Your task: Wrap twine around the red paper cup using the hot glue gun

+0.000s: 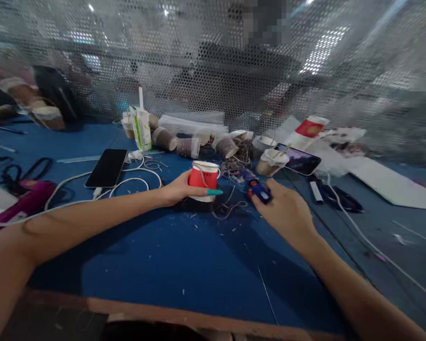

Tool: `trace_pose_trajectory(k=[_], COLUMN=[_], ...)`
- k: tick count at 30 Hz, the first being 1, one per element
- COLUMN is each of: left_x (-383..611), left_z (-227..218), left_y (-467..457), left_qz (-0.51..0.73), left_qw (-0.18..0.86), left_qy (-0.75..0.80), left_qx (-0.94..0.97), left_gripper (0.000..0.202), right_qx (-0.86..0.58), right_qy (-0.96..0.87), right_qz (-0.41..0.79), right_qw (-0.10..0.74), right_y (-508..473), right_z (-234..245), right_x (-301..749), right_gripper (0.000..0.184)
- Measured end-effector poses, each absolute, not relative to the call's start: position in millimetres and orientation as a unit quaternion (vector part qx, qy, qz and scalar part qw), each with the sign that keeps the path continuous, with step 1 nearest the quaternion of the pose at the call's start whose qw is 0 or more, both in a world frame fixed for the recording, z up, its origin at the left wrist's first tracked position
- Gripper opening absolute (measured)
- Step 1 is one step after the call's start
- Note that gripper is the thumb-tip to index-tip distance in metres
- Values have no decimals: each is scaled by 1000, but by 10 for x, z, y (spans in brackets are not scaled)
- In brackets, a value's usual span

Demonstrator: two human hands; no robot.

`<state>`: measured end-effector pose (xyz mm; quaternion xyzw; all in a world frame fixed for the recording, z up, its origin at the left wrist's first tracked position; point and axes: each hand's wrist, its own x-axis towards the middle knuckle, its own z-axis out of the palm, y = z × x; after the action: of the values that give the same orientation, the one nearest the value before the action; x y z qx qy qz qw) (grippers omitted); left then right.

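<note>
My left hand [183, 188] is wrapped round a red paper cup [202, 179] with a white rim, standing on the blue table [184, 255]; the thumb with a teal nail lies across its front. My right hand [287, 212] is closed on a small blue tool [260, 190] with an orange part, just right of the cup. Thin brown string [227, 208] lies tangled between the two hands and trails from the cup.
A black phone [107, 167] with a white cable [128, 182] lies left. Several paper cups [190, 146] and a second phone [300, 160] sit behind. A pink tool [24, 201] is far left. A perforated screen [213, 61] closes the back; a person sits beyond it.
</note>
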<state>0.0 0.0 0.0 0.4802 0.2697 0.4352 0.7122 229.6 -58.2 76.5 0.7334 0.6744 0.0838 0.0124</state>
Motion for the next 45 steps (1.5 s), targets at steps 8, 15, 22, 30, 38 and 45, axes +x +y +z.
trace_pose_trajectory(k=[8,15,22,30,38,45], left_x=[26,16,-7,-25,-26,-32], left_z=[-34,-6,-2,60,74,59], left_y=[33,14,-12,-22,-9,-3], left_qz=[433,421,411,379,380,368], left_qw=[708,685,677,701,714,718], left_qy=[248,255,275,245,211,191], left_qx=[500,537,545,552,549,559], left_gripper=[68,73,80,64,62,68], right_qx=[691,372,322,370,372,372], right_qy=[684,820,901,890,869,800], right_qz=[204,127,-21,-97,-118,-210], right_qw=[-111,-415,-289,-249,-305,-420], right_y=[-645,-848,-838,-747,-685,-640], right_z=[509,496,267,289,272,272], right_x=[2535,2317,2266,2315,2408,2394], right_gripper=[65,40,13,21,21,16])
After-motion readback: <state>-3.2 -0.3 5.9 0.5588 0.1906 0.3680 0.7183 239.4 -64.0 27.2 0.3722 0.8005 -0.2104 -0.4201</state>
